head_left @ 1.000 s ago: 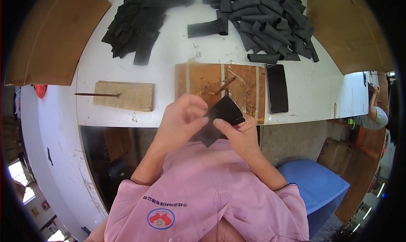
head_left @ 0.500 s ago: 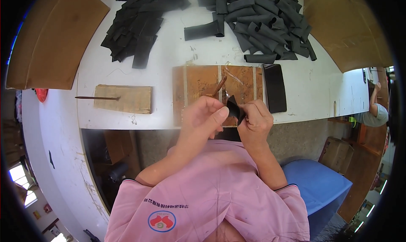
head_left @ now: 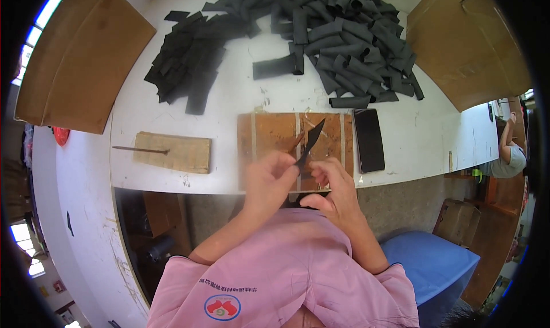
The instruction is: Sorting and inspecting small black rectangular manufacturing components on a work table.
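Observation:
Between the thumb and fingers of my left hand (head_left: 270,176) is a narrow dark strip of fabric (head_left: 314,137), its pointed end tilting up and away to the right. My right hand (head_left: 338,190) is just beside the strip's lower end, its thumb spread well apart from its bent fingers. Whether its fingertips touch the fabric cannot be made out. Both hands are over the near edge of a brown board (head_left: 266,133) with pale tape bands. A rusty brown stick-like piece (head_left: 296,143) stands out from this board, partly behind the strip.
Dark fabric tubes (head_left: 366,53) are heaped at the back right, flat dark pieces (head_left: 183,58) at the back left. A black phone (head_left: 369,140) lies right of the board, a cardboard pad (head_left: 189,154) with a thin spike (head_left: 137,149) left. Cardboard boxes (head_left: 74,58) flank the table. Another person (head_left: 507,153) is far right.
The dark strip has gone from bunched between both hands to stretched upward from my left hand. My right hand has loosened, its thumb swinging away. The whole view has shifted slightly.

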`<move>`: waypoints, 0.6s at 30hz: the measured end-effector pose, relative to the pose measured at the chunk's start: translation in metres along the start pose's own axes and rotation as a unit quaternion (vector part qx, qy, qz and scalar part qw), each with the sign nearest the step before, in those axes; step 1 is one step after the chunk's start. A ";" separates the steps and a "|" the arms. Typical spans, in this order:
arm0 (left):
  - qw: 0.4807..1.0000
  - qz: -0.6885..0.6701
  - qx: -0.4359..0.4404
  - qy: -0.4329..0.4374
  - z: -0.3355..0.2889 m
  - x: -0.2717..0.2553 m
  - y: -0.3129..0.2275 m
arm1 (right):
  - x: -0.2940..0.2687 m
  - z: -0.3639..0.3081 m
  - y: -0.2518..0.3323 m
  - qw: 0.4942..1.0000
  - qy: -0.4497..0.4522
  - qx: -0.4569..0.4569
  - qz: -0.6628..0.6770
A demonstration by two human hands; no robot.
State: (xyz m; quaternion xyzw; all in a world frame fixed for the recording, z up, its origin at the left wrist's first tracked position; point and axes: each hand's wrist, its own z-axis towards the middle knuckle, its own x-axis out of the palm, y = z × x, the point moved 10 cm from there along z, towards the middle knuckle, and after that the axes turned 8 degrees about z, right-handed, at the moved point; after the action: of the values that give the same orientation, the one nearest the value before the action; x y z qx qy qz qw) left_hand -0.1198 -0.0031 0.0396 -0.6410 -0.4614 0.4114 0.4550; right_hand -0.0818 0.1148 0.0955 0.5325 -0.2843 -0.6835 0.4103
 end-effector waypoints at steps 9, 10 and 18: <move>0.923 0.235 0.273 -0.134 -0.025 -0.001 -0.056 | -0.009 0.002 -0.002 0.988 -0.142 0.026 0.056; 0.931 0.216 0.255 -0.147 -0.023 -0.002 -0.048 | -0.007 0.004 -0.005 0.988 -0.142 0.022 0.057; 0.945 -0.297 -0.044 0.131 0.004 0.021 -0.004 | 0.015 -0.004 -0.058 0.877 -0.095 0.231 0.410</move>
State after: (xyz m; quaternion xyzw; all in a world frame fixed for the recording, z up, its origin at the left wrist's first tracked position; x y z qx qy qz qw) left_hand -0.1198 0.0187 0.0406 -0.5423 -0.5845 0.1490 0.5849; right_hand -0.0942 0.1317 0.0388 0.3801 -0.6651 -0.4159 0.4901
